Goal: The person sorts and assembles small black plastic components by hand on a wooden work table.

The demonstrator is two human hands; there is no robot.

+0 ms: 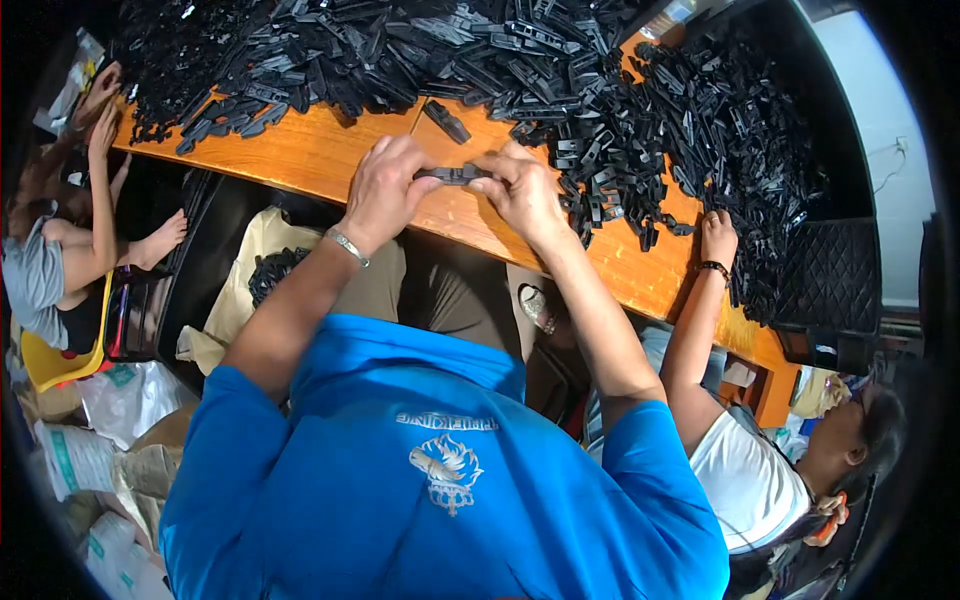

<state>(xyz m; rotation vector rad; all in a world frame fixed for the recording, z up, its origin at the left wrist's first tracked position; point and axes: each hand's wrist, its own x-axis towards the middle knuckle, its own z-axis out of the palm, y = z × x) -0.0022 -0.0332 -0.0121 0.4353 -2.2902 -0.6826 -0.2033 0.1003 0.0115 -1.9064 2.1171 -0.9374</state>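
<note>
A slim black plastic piece with a raised middle spans the gap between my two hands, just above the near edge of the wooden table. My left hand pinches one end of it between thumb and fingers. The other end is gripped by my right hand in the same way. Just beyond my hands, a single loose black plastic piece lies on the wood. Farther back spreads a large heap of long black plastic pieces. Smaller black parts are piled to the right of my right hand.
At the right, a co-worker's hand rests by the table edge near the pile. Another person's hands are at the far left. Below the table, left of my legs, an open beige sack holds black parts. Plastic bags lie at lower left.
</note>
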